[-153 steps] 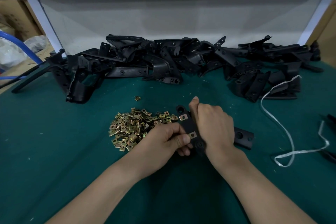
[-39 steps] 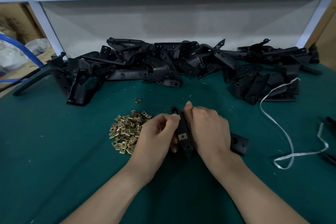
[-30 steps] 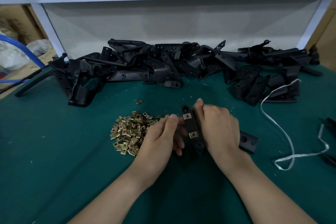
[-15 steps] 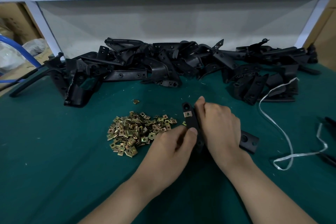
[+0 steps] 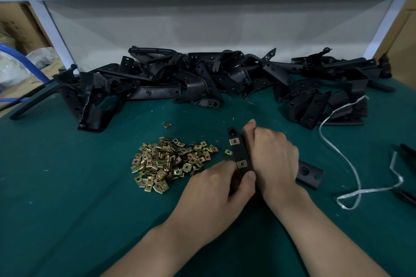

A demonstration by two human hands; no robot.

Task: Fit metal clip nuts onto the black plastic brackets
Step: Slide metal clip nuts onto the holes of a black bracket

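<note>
Gripping the long black plastic bracket (image 5: 239,153) w/ curled fingers, the right hand (image 5: 272,159) wraps its right edge; the left hand (image 5: 222,189) pinches its near end, thumb on top. Two brass-coloured metal clip nuts sit on it: far clip nut (image 5: 234,141), near clip nut (image 5: 242,163). Just left of the bracket lies a loose clip nut (image 5: 228,152), then the heap of brass clip nuts (image 5: 171,162) on the green desk (image 5: 67,209). Behind it, well apart: pile of black plastic brackets (image 5: 202,76). To its right: white strap (image 5: 346,164).
</note>
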